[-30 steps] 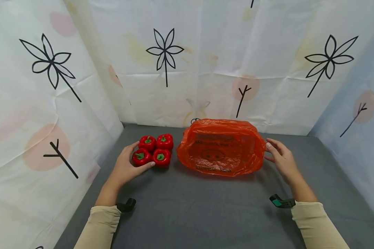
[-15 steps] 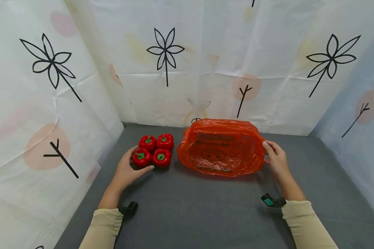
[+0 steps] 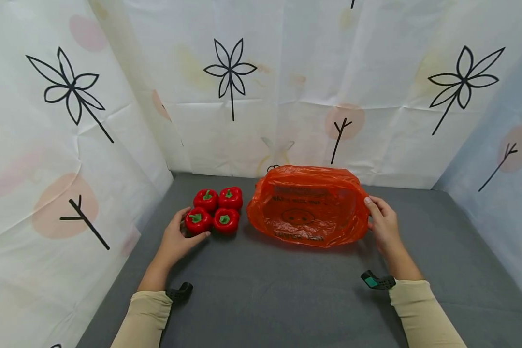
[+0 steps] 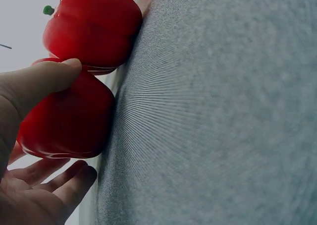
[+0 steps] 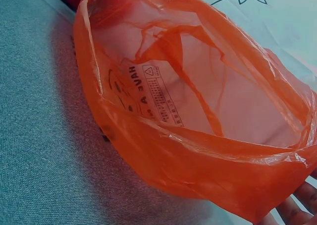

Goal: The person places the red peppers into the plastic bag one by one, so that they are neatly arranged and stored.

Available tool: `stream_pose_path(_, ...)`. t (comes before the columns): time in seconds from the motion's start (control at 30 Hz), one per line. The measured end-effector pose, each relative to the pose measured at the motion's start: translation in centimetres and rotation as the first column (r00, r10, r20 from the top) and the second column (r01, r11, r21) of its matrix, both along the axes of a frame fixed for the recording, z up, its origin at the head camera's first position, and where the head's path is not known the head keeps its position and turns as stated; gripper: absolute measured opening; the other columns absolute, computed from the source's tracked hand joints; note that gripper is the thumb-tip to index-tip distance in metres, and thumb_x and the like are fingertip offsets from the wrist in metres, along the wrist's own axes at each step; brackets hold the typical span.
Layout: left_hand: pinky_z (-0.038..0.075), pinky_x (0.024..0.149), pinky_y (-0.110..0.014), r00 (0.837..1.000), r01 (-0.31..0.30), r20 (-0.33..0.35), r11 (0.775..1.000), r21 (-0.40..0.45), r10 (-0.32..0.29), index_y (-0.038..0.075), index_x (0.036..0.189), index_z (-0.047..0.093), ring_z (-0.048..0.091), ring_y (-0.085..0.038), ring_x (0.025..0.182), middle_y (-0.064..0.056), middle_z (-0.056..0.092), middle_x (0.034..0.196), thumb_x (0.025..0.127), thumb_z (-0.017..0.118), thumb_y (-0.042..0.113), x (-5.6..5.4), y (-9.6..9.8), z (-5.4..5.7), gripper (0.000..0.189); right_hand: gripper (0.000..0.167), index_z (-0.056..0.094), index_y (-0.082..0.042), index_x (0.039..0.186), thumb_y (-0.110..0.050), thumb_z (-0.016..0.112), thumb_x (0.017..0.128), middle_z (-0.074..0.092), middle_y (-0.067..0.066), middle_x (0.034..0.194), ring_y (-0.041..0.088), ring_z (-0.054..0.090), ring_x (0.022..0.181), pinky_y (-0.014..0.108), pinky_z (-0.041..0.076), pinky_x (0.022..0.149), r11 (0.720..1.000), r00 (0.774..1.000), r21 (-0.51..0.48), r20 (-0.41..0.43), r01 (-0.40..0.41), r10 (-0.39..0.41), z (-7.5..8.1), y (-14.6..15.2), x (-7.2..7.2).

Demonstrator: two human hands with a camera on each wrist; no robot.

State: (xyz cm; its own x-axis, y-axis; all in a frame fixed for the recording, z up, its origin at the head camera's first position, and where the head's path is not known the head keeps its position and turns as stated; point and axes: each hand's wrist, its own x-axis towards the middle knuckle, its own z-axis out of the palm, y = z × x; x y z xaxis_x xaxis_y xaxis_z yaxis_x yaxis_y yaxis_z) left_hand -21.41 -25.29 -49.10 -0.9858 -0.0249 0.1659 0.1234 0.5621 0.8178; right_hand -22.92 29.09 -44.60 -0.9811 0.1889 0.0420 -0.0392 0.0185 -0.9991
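Several glossy red bell peppers with green stems sit bunched on the grey table, left of the bag. My left hand [image 3: 174, 241] curves round the near-left bell pepper [image 3: 198, 221], thumb along its near side and fingers at its left. In the left wrist view the thumb crosses this bell pepper [image 4: 74, 121], with some fingers spread below it. An orange-red plastic bag [image 3: 304, 208] lies with its mouth open towards me. At the bag's right rim, my right hand [image 3: 384, 224] pinches the edge with thumb in front; its fingers are mostly hidden behind the plastic [image 5: 208, 170].
Other bell peppers stand close by: one at near right [image 3: 226, 221], one at far left [image 3: 206, 200], one at far right [image 3: 230, 198]. A white patterned cloth [image 3: 278, 87] walls the grey table [image 3: 278, 295] at the back and sides.
My right hand has moved left onto the bag's rim and taken hold of it. The left thumb has drawn in towards the near-left bell pepper. Bag and bell peppers stay in place.
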Motion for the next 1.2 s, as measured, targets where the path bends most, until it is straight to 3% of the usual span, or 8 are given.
stream_pose_path(0.13,0.055,0.105,-0.054,1.000,-0.001,-0.027,1.000,-0.003,0.001,0.006,0.161,0.038,0.064,-0.041,0.129,-0.022,0.055,0.150,0.087,0.091,0.027,-0.1,0.0,-0.2,0.093,0.022,0.065,-0.024,0.124,-0.038,0.060,0.109,0.065,-0.019,0.110,0.000,0.063,0.100,0.015,0.059,0.072,1.000,1.000,-0.019,-0.006,0.006,-0.006,-0.1,-0.1,0.0)
stream_pose_path(0.23,0.058,0.098,-0.036,0.999,-0.005,-0.042,1.000,-0.004,0.005,0.009,0.158,0.043,0.067,-0.037,0.124,-0.018,0.059,0.147,0.086,0.091,0.026,-0.1,0.0,-0.2,0.088,0.020,0.066,-0.024,0.123,-0.037,0.061,0.109,0.066,-0.019,0.109,0.000,0.063,0.099,0.016,0.059,0.071,0.999,1.000,-0.034,-0.011,0.006,-0.007,-0.2,-0.2,-0.1)
stream_pose_path(0.33,0.054,0.091,-0.019,0.999,-0.007,-0.054,1.000,0.003,0.007,0.011,0.155,0.046,0.068,-0.034,0.121,-0.015,0.060,0.144,0.086,0.092,0.024,-0.2,0.0,-0.2,0.084,0.018,0.066,-0.025,0.121,-0.037,0.061,0.108,0.066,-0.018,0.109,0.000,0.064,0.099,0.016,0.060,0.070,0.999,1.000,-0.042,-0.014,0.008,-0.009,-0.2,-0.2,-0.2)
stream_pose_path(0.43,0.051,0.087,-0.014,0.998,-0.020,-0.064,1.000,0.013,0.020,0.012,0.153,0.049,0.069,-0.034,0.119,-0.015,0.061,0.142,0.084,0.093,0.024,-0.1,0.1,0.0,0.082,0.018,0.067,-0.025,0.121,-0.036,0.061,0.108,0.067,-0.018,0.109,0.000,0.064,0.099,0.017,0.060,0.069,0.999,1.000,-0.049,-0.016,0.009,-0.009,-0.2,-0.2,-0.2)
stream_pose_path(0.73,0.051,0.087,-0.013,0.992,-0.066,-0.102,0.997,0.026,0.069,0.013,0.150,0.053,0.068,-0.032,0.116,-0.013,0.063,0.138,0.083,0.094,0.028,0.9,0.7,1.9,0.080,0.020,0.066,-0.023,0.123,-0.037,0.061,0.108,0.066,-0.018,0.110,0.000,0.064,0.101,0.016,0.060,0.071,0.999,1.000,-0.045,-0.029,0.010,-0.012,-0.1,-0.3,-0.2)
stream_pose_path(0.87,0.058,0.101,-0.033,0.991,-0.058,-0.122,0.998,0.030,0.061,0.014,0.152,0.052,0.063,-0.029,0.124,-0.012,0.063,0.140,0.085,0.092,0.030,1.4,1.1,3.1,0.079,0.018,0.067,-0.024,0.121,-0.036,0.061,0.108,0.067,-0.017,0.109,0.000,0.064,0.100,0.016,0.060,0.070,0.998,0.999,-0.057,-0.038,0.011,-0.013,0.0,-0.3,-0.2)
stream_pose_path(0.97,0.056,0.105,-0.050,0.989,-0.044,-0.137,0.998,0.049,0.050,0.015,0.153,0.052,0.060,-0.027,0.128,-0.011,0.062,0.142,0.085,0.092,0.031,1.8,1.5,4.0,0.080,0.019,0.066,-0.023,0.121,-0.036,0.061,0.109,0.066,-0.017,0.109,0.000,0.064,0.099,0.016,0.060,0.070,0.998,0.999,-0.058,-0.040,0.012,-0.014,0.0,-0.2,-0.3)
stream_pose_path(1.2,0.051,0.094,-0.010,0.988,-0.010,-0.156,0.999,0.045,0.016,0.017,0.152,0.053,0.061,-0.023,0.125,-0.007,0.064,0.141,0.084,0.093,0.031,2.6,3.3,6.2,0.079,0.018,0.067,-0.023,0.121,-0.035,0.061,0.109,0.066,-0.017,0.108,0.001,0.064,0.099,0.016,0.060,0.070,0.998,0.999,-0.057,-0.037,0.015,-0.017,0.0,-0.1,-0.2)
